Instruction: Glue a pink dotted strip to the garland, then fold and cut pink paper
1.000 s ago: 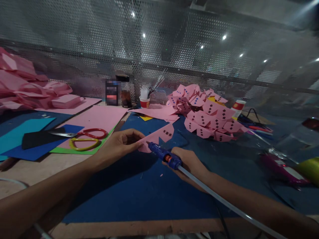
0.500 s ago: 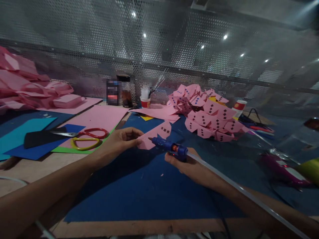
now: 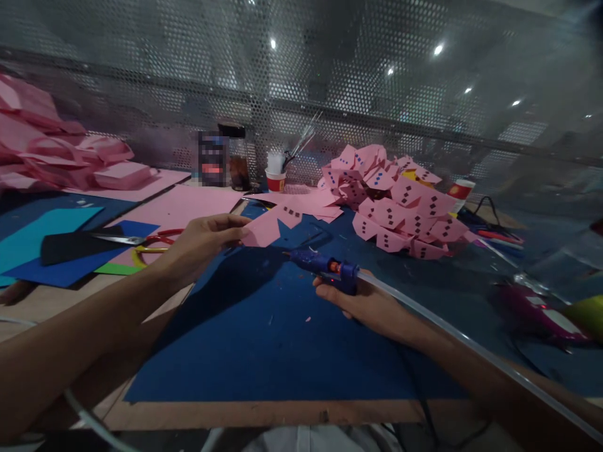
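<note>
Between the fingers of my left hand point(image 3: 214, 235) is one end of a pink paper piece point(image 3: 264, 230), held up off the blue sheet point(image 3: 264, 370). Dark squares run along the paper's far end. My right hand point(image 3: 365, 301) is wrapped round a blue hot glue gun point(image 3: 320, 263), with a small red light on its body. From the gun's back a long clear glue stick point(image 3: 438, 320) reaches over my right forearm. The nozzle points left, a short way below and right of the paper, apart from it.
Folded pink papers with dark squares point(image 3: 414, 216) are heaped at the back right. Scissors point(image 3: 151, 248) lie on coloured sheets at left, below a large pink paper pile point(image 3: 51, 150). A red paper cup point(image 3: 276, 179) stands at the back; a purple glue gun point(image 3: 541, 311) lies at right.
My left hand has moved the pink paper left and up, away from the glue gun's nozzle, and the paper has turned. The gun stays in nearly the same place.
</note>
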A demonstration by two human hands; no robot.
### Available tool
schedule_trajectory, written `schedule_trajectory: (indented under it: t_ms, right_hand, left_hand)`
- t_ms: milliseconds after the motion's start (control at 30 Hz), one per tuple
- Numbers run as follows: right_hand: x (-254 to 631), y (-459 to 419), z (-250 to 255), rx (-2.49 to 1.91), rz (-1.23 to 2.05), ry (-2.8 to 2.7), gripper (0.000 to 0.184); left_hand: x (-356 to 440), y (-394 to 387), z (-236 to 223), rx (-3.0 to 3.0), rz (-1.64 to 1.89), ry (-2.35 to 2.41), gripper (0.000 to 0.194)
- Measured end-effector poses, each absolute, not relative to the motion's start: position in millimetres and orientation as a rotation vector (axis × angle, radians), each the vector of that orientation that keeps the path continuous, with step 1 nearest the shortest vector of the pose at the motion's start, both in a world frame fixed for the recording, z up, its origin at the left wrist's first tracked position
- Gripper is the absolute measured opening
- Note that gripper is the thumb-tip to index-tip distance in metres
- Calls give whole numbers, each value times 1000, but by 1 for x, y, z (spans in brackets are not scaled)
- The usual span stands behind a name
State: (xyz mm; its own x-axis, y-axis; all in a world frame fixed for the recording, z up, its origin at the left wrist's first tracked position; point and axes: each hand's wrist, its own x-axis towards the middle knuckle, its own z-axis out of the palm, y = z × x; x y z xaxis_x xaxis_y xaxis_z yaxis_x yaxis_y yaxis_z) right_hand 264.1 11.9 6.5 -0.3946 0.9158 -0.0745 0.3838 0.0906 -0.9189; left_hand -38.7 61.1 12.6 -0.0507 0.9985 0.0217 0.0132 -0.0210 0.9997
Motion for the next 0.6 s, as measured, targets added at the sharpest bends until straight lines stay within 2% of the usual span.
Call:
schedule_trajectory:
  t_ms: [100,367,600]
  right_hand:
    - [265,10,12,-1306,1255,-1898,30]
    - [270,13,4,-1246,1147,-2080,31]
    - [268,12,18,-1307,1263,-2201,33]
  left_hand:
    - [-45,67,11,1154,1315,1212,29]
    - [-49,72,6,1125,1343,1223,26]
    - [-46,70,8,1126,1341,1236,27]
